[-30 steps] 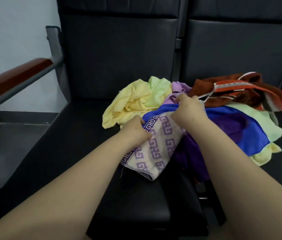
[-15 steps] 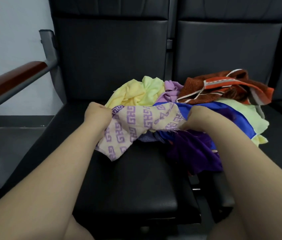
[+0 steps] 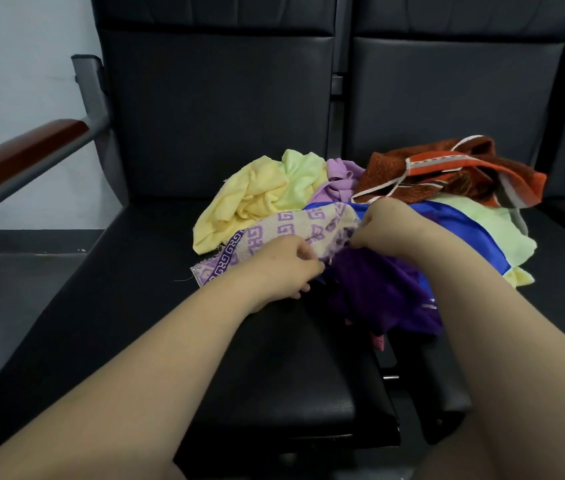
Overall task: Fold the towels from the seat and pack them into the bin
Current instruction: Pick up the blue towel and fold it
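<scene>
Cream patterned towel (image 3: 291, 230): the piece you are working on, crumpled and unfolded, stretched between your hands on the near side of the pile (image 3: 329, 188).
Left hand (image 3: 284, 268): fingers curled round the towel's near edge.
Right hand (image 3: 381, 226): clenched on the towel's right end, just above the purple towel (image 3: 378, 289).
Done: nothing you can see is folded or packed.
Left: by my reading you are on the first piece, so the whole heap on the seat (image 3: 156, 271) awaits you.
Bin: not clearly in view, so I cannot tell where it stands.
Towels counted: one patterned, one purple, one yellow (image 3: 246, 195), one light green (image 3: 302, 174), one lilac (image 3: 341, 171), one orange (image 3: 447, 168), one blue (image 3: 471, 244), and one pale green (image 3: 503, 230) beyond your right hand. That makes at least eight, and folds may hide more.
Hands counted: two, both gripping.
</scene>
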The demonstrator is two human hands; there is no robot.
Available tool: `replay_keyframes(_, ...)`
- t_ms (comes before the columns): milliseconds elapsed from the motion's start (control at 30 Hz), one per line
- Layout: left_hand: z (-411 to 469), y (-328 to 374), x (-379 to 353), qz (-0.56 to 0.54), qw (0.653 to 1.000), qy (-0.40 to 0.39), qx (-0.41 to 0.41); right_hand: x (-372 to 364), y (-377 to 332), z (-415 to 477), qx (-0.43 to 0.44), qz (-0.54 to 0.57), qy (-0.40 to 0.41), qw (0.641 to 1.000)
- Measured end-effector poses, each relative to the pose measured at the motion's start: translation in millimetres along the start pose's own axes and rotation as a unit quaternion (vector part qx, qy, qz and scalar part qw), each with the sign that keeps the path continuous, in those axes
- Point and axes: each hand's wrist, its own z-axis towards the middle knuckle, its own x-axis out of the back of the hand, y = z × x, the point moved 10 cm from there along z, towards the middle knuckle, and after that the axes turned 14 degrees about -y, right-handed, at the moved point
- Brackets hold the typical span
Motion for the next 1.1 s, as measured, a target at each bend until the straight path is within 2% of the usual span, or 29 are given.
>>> replay_keyframes(67, 3.4, -5.8, -3.9, -0.023, 0.999, -0.029, 0.008, 7.6, -14.3, -2.0, 0.079, 0.091, 0.042, 0.992)
replay_keyframes(133, 6.8, -7.9, -2.7, -0.089, 0.995, -0.055, -0.003, 11.8, -36.0, -11.1, 0.165, 0.18, 0.067, 0.967)
replay_keyframes(200, 12.5, -8.3, 3.4, -0.163, 0.984, -0.063, -0.033, 4.5, -56.8, -16.7, 0.221, 0.223, 0.05, 0.948)
replay_keyframes(233, 13.2, -8.0, 8.0, -0.191, 0.979, -0.048, -0.046, -3.0, -65.4, -16.4, 0.238, 0.23, 0.028, 0.943)
replay_keyframes(300, 16.9, -18.5, 27.1, -0.258, 0.964, 0.033, -0.047, -11.7, -72.7, -12.4, 0.253, 0.24, 0.003, 0.937)
replay_keyframes(367, 17.2, -35.5, 44.9, -0.338, 0.933, 0.116, -0.034, -8.0, -64.4, -5.5, 0.237, 0.233, 0.028, 0.943)
replay_keyframes(467, 13.4, -64.0, 85.0, -0.388, 0.889, 0.24, -0.037, -4.1, -30.4, 12.9, 0.128, 0.098, 0.069, 0.984)
replay_keyframes(600, -4.9, -108.1, 144.8, -0.382, 0.822, 0.421, -0.028, -25.2, 10.4, 29.1, -0.015, -0.059, -0.003, 0.998)
replay_keyframes(667, -19.8, -114.5, 157.0, -0.349, 0.817, 0.46, -0.001, -36.8, 18.3, 37.4, -0.045, -0.097, -0.039, 0.994)
replay_keyframes(800, -11.3, -106.4, 152.2, -0.243, 0.884, 0.395, 0.055, -48.9, 22.6, 59.0, -0.062, -0.096, -0.032, 0.993)
replay_keyframes(900, -14.7, -83.9, 140.6, -0.127, 0.916, 0.367, 0.102, -51.6, 21.4, 67.7, -0.062, -0.073, -0.027, 0.995)
replay_keyframes(967, -21.9, -54.7, 133.9, -0.002, 0.924, 0.373, 0.086, -42.8, 19.5, 70.8, -0.046, -0.008, -0.001, 0.999)
replay_keyframes(1033, -33.9, -19.4, 123.9, 0.111, 0.908, 0.403, 0.028, -22.4, 15.1, 63.8, -0.025, 0.03, 0.055, 0.998)
replay_keyframes(1100, -40.6, 4.7, 110.1, 0.176, 0.889, 0.422, -0.033, -0.2, 5.1, 47.4, 0.022, 0.092, 0.116, 0.989)
